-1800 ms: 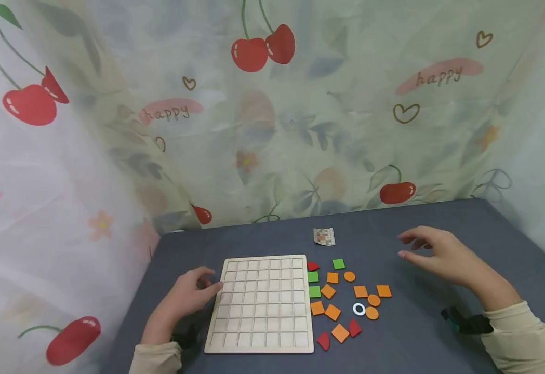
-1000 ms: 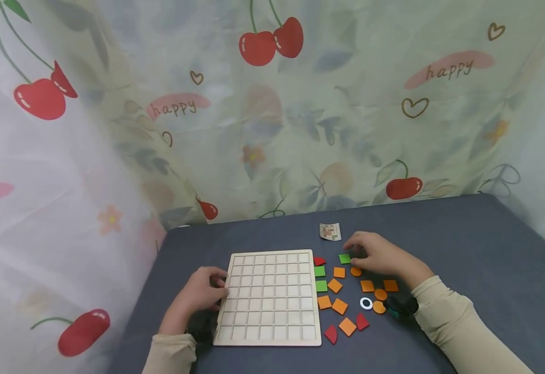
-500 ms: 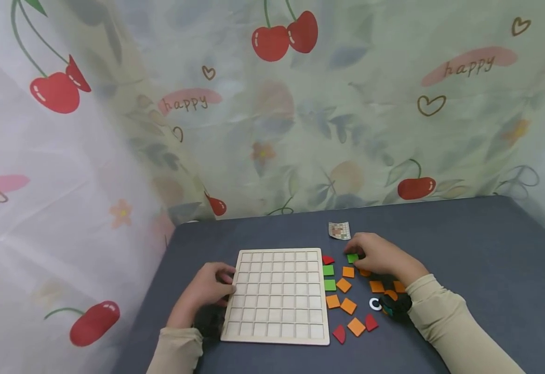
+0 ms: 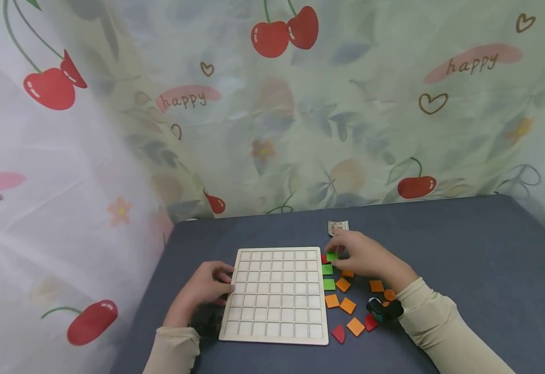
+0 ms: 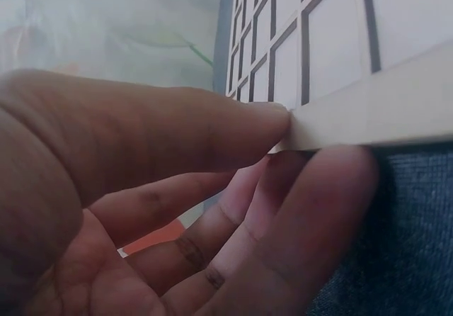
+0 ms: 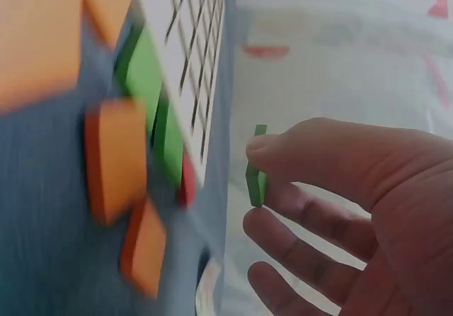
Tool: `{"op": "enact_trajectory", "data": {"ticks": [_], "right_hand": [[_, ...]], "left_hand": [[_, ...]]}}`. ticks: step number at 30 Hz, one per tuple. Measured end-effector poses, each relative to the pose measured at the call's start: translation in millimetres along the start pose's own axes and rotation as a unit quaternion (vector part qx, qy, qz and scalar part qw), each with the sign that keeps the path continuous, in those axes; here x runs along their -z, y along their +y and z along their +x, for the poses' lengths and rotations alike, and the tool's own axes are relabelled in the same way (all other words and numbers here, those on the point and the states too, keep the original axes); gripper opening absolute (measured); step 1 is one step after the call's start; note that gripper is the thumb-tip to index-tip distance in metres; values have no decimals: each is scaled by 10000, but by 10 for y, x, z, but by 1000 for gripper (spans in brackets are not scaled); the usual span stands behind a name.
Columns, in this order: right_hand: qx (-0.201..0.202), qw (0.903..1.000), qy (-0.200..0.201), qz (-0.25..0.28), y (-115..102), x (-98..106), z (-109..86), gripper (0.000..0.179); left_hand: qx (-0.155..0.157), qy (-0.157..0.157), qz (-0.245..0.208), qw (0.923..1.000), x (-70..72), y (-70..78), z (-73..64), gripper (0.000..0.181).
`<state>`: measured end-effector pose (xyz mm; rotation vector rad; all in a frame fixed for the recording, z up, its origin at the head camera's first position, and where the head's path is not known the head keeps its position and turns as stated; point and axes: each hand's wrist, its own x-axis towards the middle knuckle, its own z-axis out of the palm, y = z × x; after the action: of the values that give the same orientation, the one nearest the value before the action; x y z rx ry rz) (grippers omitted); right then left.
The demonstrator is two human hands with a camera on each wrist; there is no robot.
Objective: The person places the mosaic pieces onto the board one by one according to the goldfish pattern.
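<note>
A pale wooden grid board (image 4: 274, 295) lies flat on the dark cloth. At its left edge my left hand (image 4: 205, 284) pinches the rim (image 5: 368, 114), thumb against the upper edge and fingers at the side. My right hand (image 4: 368, 255) holds a green square tile (image 6: 256, 178) between thumb and fingers, raised close to the board's upper right corner. Beside the board's right edge lie two more green tiles (image 4: 329, 284), and a red piece (image 4: 324, 258) is partly hidden by the held tile.
Orange squares (image 4: 347, 306), orange discs (image 4: 389, 295), red quarter-round pieces (image 4: 339, 334) and a white ring (image 4: 374, 305) are scattered right of the board. A small printed grid card (image 4: 336, 227) lies behind. A cherry-patterned curtain (image 4: 300, 130) stands round the table.
My right hand came in from the right, took the green tile off the cloth and carried it left toward the board. The left hand stays at the board's edge. The head view shifted slightly.
</note>
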<state>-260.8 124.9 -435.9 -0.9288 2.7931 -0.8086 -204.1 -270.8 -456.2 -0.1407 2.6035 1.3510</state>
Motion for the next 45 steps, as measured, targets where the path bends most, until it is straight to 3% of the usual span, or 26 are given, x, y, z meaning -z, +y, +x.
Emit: {"op": "enact_trajectory", "data": {"ticks": [4,9,24,37,45], "right_hand": [[351,9993,-114,104,-169,-92,53,22],[406,9987,-288,65,-269,-234,86,22],[460,9985,-283,-87,-268,-414,90,17],[545,9978,-332,-178,-264,-405,104,18],[71,9996,-258,-61,-161,-210,55,20]], "left_hand": [[22,37,34,10000,6,4,-9,40],[40,42,120,9999,-1,10,-16,40],[87,78,375,9992,-29,60,-11,41],[174,104,348,9992,-26,27,-8,42],[186,82,366,9991,-19,36,-8,42]]}}
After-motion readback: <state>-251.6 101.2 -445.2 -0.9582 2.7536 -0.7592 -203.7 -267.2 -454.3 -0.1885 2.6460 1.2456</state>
